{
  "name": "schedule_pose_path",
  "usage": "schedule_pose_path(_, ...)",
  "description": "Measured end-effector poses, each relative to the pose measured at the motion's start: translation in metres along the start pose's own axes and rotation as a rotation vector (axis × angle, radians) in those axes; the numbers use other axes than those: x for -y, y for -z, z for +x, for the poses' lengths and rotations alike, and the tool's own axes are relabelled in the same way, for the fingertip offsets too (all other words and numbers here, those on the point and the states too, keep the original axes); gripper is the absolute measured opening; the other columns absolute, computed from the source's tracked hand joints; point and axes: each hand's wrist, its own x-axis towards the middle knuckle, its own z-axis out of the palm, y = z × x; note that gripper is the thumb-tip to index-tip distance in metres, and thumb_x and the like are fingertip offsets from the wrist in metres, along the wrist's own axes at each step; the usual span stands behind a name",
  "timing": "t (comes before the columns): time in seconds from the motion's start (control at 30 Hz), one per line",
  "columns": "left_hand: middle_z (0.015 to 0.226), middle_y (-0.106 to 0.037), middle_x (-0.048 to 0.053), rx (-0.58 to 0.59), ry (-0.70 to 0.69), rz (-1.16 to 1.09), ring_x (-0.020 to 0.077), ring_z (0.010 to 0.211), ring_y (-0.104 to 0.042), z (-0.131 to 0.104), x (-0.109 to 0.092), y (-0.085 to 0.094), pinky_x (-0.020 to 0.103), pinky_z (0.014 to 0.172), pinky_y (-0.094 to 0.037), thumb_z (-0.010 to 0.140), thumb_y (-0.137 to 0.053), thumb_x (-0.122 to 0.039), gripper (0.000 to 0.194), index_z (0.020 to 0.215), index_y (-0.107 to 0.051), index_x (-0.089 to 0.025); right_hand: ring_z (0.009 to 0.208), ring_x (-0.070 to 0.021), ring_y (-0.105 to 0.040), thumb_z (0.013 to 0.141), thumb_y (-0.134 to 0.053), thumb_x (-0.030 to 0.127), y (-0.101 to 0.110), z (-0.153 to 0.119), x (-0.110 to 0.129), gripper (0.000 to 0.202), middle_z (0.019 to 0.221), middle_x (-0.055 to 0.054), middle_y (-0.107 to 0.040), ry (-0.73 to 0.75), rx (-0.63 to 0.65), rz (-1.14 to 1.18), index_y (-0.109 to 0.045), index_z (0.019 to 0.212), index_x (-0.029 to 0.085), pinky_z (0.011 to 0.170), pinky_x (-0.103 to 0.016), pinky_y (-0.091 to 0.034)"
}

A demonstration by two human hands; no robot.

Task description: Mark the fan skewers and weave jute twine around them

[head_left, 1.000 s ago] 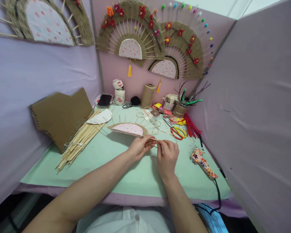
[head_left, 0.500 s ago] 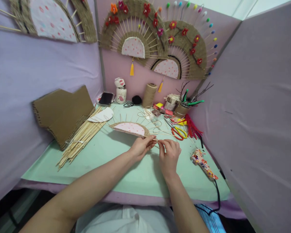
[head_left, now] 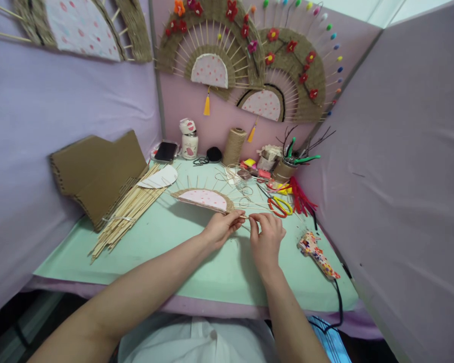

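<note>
A half-round fan (head_left: 203, 198) of thin sticks, with a twine-woven band round a pink dotted cloth centre, is held just over the table. My left hand (head_left: 223, 230) is closed on its right end, thumb and fingers pinching a thin stick (head_left: 245, 217) at the lower edge. That stick reaches across to my right hand (head_left: 267, 239), whose thumb and forefinger pinch its outer end. Whether a strand of twine is also between those fingertips is too small to tell. More bare sticks fan out from the woven band's far side and to the right.
Left lie a stick bundle (head_left: 126, 217), white paper half-disc (head_left: 159, 177) and cardboard (head_left: 98, 174). Behind stand a twine spool (head_left: 233, 146) and jar (head_left: 189, 145). Scissors (head_left: 280, 205), red pipe cleaners (head_left: 300, 196) and a corded, patterned glue gun (head_left: 318, 254) lie right. Finished fans (head_left: 245, 43) hang behind.
My right hand has shifted slightly to the right, away from my left hand, along the stick. The left hand keeps its hold on the fan. The camera view has tilted slightly.
</note>
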Motion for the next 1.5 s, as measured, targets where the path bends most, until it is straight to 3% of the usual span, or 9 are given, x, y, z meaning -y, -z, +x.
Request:
schedule_pose_path(0.3,0.07,-0.066,0.007,0.001,-0.009,0.018,0.0074,0.065,-0.06,0.001,0.001,0.0,0.017,0.062,-0.047,0.07,-0.074,-0.017,0.015,0.078,-0.07,-0.006,0.089,-0.0221,-0.048,0.089,-0.051,0.025,0.007,0.013,0.0,0.016,0.089,-0.004,-0.065,-0.021,0.126,-0.066,-0.065,0.084,0.021,0.072,-0.032,-0.024)
schedule_pose_path(0.7,0.073,-0.067,0.006,0.064,-0.008,0.078,0.0075,0.065,-0.06,0.0,0.003,0.002,0.019,0.064,-0.046,0.064,-0.08,-0.025,0.025,0.078,-0.07,-0.008,0.092,-0.0233,-0.051,0.085,-0.06,0.025,0.018,0.048,-0.006,0.013,0.087,-0.002,-0.068,0.049,0.48,-0.193,-0.069,0.076,0.024,0.071,-0.034,-0.022)
schedule_pose_path(1.2,0.076,-0.07,0.009,0.059,0.037,0.138,0.0106,0.068,-0.064,-0.002,-0.002,0.001,0.017,0.058,-0.045,0.068,-0.077,-0.026,0.024,0.084,-0.071,-0.009,0.088,-0.0228,-0.051,0.088,-0.056,0.025,0.018,0.054,-0.019,0.013,0.087,-0.004,-0.066,0.241,0.514,-0.122,-0.066,0.08,0.023,0.073,-0.034,-0.027)
schedule_pose_path(1.3,0.078,-0.07,0.01,0.07,0.04,0.14,0.0103,0.069,-0.064,-0.001,-0.001,0.003,0.016,0.058,-0.046,0.072,-0.074,-0.025,0.021,0.084,-0.071,-0.008,0.088,-0.0221,-0.051,0.088,-0.055,0.025,0.018,0.057,-0.025,0.013,0.088,-0.005,-0.066,0.277,0.517,-0.026,-0.067,0.083,0.024,0.074,-0.034,-0.03)
schedule_pose_path(1.5,0.078,-0.07,0.008,0.08,0.045,0.103,0.0102,0.069,-0.066,0.002,0.0,0.006,0.015,0.056,-0.047,0.078,-0.068,-0.02,0.02,0.095,-0.069,-0.01,0.086,-0.0197,-0.054,0.086,-0.059,0.02,0.013,0.071,-0.041,0.01,0.088,-0.003,-0.066,0.39,0.638,0.202,-0.068,0.087,0.024,0.079,-0.033,-0.036)
